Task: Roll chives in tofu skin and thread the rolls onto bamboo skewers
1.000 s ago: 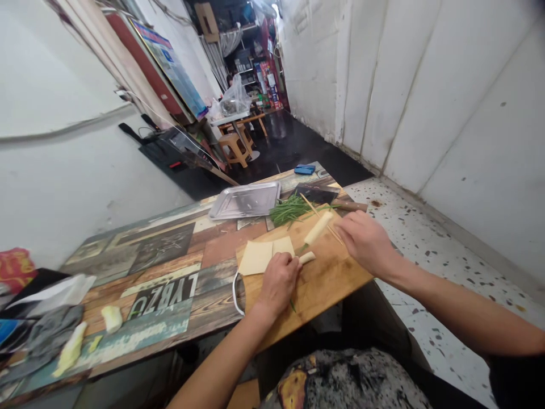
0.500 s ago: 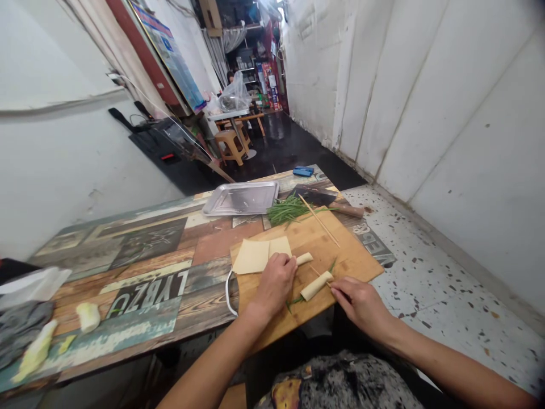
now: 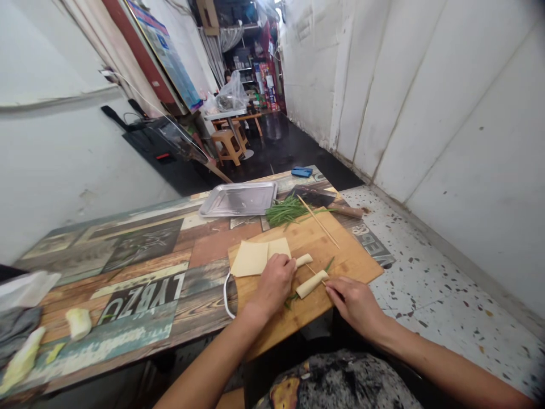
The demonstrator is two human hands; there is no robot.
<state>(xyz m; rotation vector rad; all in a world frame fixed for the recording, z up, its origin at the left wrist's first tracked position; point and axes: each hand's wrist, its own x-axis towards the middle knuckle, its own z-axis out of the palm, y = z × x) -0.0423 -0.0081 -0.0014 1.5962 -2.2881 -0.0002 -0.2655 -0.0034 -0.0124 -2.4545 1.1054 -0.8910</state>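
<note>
A roll of pale tofu sheet (image 3: 304,261) lies on the wooden cutting board (image 3: 357,255), its near end under the closed fingers of my left hand (image 3: 276,281). A second roll (image 3: 312,284), with green chives poking from both ends, has a thin bamboo skewer passing through it. My right hand (image 3: 353,298) pinches the skewer at the roll's right side. The skewer's far end reaches the first roll; whether it has entered is hard to see. Flat tofu sheets (image 3: 251,258) are stacked at the board's left, partly behind my left hand.
Beyond the board lie a bunch of chives (image 3: 285,211), another skewer (image 3: 318,221), a cleaver (image 3: 344,211), a metal tray (image 3: 238,200) and a blue object (image 3: 302,171). Vegetable pieces (image 3: 79,324) and a grey cloth (image 3: 19,329) are at the table's left.
My right hand has moved slightly left, carrying the skewer and its roll closer to the roll at my left hand. The left hand stays almost in place.
</note>
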